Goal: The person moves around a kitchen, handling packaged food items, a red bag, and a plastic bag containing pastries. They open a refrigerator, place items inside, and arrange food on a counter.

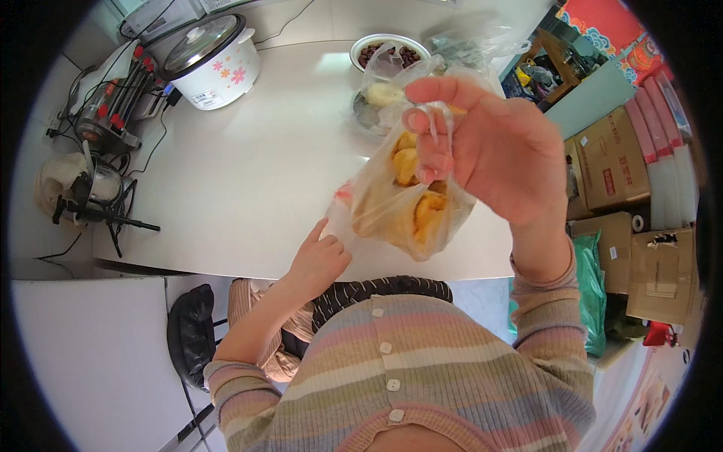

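My right hand point(486, 147) is raised over the right part of the white table point(243, 186), its fingers curled through the handles of a thin clear plastic bag point(384, 209). Inside the bag are several yellow-brown food pieces point(430, 217), perhaps baked or fried dough. My left hand point(322, 260) is at the table's front edge, beside the bag's lower left. Its index finger points up at a whitish plastic piece with a red mark point(340, 212); whether the fingers grip it I cannot tell.
A floral white slow cooker point(226, 70) stands back left, near cables and a small tripod point(107, 212). A white bowl of dark red fruit point(370, 40) and another plastic bag point(381, 93) are behind the held bag. Cardboard boxes point(613, 164) are stacked at right. A black chair point(192, 333) is below left.
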